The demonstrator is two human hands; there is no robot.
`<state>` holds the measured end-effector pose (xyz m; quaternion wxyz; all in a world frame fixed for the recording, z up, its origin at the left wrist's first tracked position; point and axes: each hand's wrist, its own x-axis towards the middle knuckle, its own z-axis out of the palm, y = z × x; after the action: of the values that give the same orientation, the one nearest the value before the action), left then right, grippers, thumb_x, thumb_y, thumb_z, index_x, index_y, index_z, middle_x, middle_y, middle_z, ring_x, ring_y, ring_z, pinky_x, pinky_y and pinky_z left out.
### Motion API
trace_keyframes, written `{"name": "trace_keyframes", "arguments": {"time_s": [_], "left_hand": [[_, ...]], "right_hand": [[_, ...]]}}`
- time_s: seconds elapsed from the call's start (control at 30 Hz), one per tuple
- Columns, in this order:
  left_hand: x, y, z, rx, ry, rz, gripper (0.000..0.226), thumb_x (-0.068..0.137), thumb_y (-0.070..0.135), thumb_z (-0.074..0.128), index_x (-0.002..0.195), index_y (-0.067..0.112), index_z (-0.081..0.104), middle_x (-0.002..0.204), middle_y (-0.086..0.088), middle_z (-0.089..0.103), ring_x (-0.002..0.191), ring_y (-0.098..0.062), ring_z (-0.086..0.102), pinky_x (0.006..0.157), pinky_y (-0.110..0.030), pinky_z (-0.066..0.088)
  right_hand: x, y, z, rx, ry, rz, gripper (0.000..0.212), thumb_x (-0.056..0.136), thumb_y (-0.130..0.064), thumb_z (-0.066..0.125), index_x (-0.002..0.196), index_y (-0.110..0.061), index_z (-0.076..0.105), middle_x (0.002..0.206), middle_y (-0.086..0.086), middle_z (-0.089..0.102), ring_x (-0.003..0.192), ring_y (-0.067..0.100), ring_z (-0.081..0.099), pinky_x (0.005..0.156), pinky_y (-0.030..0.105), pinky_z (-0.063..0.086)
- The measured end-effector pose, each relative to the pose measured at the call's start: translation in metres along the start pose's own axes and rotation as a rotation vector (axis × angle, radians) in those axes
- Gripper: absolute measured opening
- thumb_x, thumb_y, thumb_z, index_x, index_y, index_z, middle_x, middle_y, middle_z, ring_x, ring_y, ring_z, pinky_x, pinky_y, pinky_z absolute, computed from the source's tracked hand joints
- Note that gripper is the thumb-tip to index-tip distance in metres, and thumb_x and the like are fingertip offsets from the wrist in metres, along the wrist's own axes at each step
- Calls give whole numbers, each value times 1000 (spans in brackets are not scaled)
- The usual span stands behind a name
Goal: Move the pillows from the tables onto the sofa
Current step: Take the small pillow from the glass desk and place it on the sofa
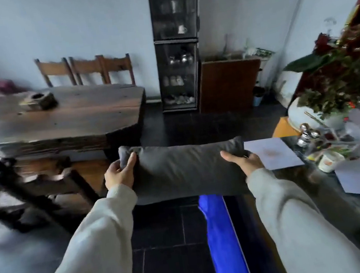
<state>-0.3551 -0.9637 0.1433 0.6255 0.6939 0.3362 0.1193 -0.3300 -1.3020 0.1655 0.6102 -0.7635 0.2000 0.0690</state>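
Both arms reach straight forward in pale grey sleeves [92, 244], roughly parallel, carrying a dark grey pillow [185, 170] between them in the air, over the dark tiled floor [168, 264]. The pillow lies lengthwise across the view, its long side level.

The left hand [120, 174] has its grip closed on the pillow's left end: the thumb presses up along the near face while the fingers wrap round the corner and bunch the fabric. The right hand [244, 162] has its grip closed on the right end, thumb laid flat across the top face pointing inward, fingers hidden beneath the pillow.

The pillow touches no furniture. To its left stands a heavy dark wooden bench [69, 119] with three wooden chairs [87, 69] behind it; to its right, another bench [330, 176] carries papers, a cup and a white pot of flowers [335, 74]. A tall black glass cabinet [177, 45] stands against the far wall. A bright blue strip [224, 240] runs down below the pillow.
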Motion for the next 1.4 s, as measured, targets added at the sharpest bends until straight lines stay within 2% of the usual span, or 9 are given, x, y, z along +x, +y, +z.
{"name": "trace_keyframes", "arguments": {"time_s": [0.2,0.3,0.4,0.53,0.63,0.77,0.97,1.17,1.4], "left_hand": [[50,-15,-268,8,336,51,49,82,64,73,73,18,60,72,-1,59,80,-22,57,79,-33,49],[40,-27,-384,-3,418,89,44,90,58,69,78,16,64,68,3,56,68,-14,53,57,-17,40],[12,-47,-483,53,432,148,43,89,60,68,102,18,72,88,3,71,89,-16,64,77,-25,49],[-22,-82,-590,-62,491,131,63,72,64,81,117,22,70,112,1,77,108,-17,71,103,-40,54],[-34,-101,-647,-154,585,103,73,58,68,88,119,33,69,116,3,76,112,-16,71,104,-42,54],[-28,-117,-699,-143,697,73,85,75,36,91,147,23,48,130,5,65,119,-12,63,104,-29,49],[20,-131,-796,-150,856,49,114,54,55,92,151,22,43,136,0,64,124,-15,62,111,-38,48],[74,-124,-896,-153,993,35,87,77,29,89,152,20,45,136,-1,62,122,-15,60,94,-20,47],[90,-145,-1016,-169,1177,-14,88,78,30,89,153,22,44,135,3,61,123,-12,59,87,-12,43]], "right_hand": [[-113,-54,242,-88,-249,-154,37,79,-51,85,86,-20,66,88,-10,65,96,20,58,88,30,42],[-173,-64,340,-139,-421,-215,56,85,-54,78,126,-18,66,121,0,66,113,23,58,97,27,37],[-223,-66,416,-194,-618,-214,83,81,-54,82,150,-23,49,132,-5,57,130,24,54,114,33,37],[-280,-65,509,-177,-726,-318,76,58,-41,99,122,-32,59,118,-7,69,108,14,67,107,40,51],[-323,-65,580,-107,-711,-389,81,58,-32,102,125,-25,56,105,-14,62,92,-1,62,94,28,53],[-361,-63,673,-127,-756,-472,85,55,-47,100,124,-26,55,112,-12,65,93,-2,62,83,12,47],[-405,-74,809,-150,-925,-558,85,70,-47,93,142,-22,56,128,-9,62,120,10,58,103,21,41],[-447,-103,951,-152,-1043,-536,94,56,-62,93,137,-27,61,123,-10,71,116,12,67,106,34,52],[-531,-107,1089,-218,-1211,-542,79,67,-47,95,134,-23,61,115,-11,70,105,7,67,89,22,53]]}}
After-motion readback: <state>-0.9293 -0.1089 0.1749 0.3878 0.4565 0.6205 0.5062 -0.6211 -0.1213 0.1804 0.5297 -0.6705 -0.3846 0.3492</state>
